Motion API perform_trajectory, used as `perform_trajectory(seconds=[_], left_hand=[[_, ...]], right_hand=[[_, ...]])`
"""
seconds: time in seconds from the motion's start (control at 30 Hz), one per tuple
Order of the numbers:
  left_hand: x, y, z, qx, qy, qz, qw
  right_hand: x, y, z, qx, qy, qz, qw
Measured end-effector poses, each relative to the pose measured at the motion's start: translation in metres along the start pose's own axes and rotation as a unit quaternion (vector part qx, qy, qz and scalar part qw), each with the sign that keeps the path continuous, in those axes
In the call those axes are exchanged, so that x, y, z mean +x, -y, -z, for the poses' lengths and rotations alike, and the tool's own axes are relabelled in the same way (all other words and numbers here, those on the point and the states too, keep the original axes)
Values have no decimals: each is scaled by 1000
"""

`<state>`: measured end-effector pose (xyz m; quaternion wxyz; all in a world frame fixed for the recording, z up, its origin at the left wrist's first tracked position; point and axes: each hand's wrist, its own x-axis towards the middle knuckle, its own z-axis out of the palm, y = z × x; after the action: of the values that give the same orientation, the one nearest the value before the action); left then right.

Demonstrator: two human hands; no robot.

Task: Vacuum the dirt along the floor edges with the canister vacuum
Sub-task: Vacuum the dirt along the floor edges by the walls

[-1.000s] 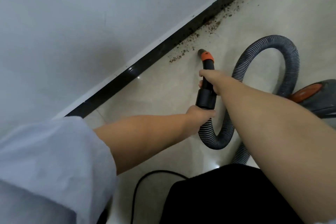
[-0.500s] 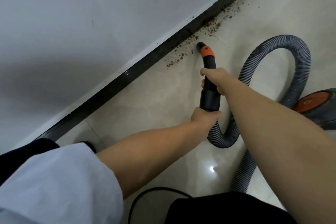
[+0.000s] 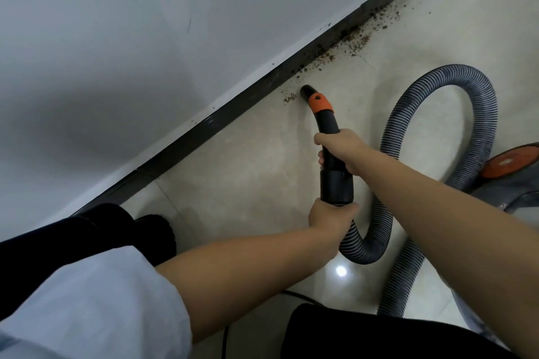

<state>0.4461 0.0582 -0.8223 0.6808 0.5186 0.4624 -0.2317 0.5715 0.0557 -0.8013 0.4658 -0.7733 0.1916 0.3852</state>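
A black vacuum nozzle (image 3: 322, 116) with an orange collar points at the floor beside the dark baseboard (image 3: 221, 119). Its open tip sits just right of a small clump of brown dirt (image 3: 288, 96). More dirt (image 3: 358, 41) lies along the baseboard farther up and right. My right hand (image 3: 339, 150) grips the nozzle's curved handle. My left hand (image 3: 331, 216) grips the black cuff where the grey ribbed hose (image 3: 455, 90) joins. The hose loops to the right toward the grey and orange canister (image 3: 513, 172), partly cut off at the right edge.
A white wall (image 3: 145, 38) rises above the baseboard. The floor is glossy beige tile (image 3: 248, 183). My black-clad leg and shoe (image 3: 145, 230) stand near the baseboard at lower left. A thin black cord (image 3: 297, 296) runs across the floor at the bottom.
The nozzle has advanced along the baseboard toward the dirt, and the clump at its tip is smaller than before. Both hands kept their grip. My leg and shoe have come into view.
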Motion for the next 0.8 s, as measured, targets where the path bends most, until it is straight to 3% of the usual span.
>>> perform_trajectory(seconds=[0.33, 0.8], left_hand=[[-12, 17, 21, -25, -32, 15, 999], [36, -54, 6, 72, 15, -21, 997]], right_hand=[[-11, -12, -32, -20, 42, 13, 999], [36, 31, 11, 101, -52, 2, 994]])
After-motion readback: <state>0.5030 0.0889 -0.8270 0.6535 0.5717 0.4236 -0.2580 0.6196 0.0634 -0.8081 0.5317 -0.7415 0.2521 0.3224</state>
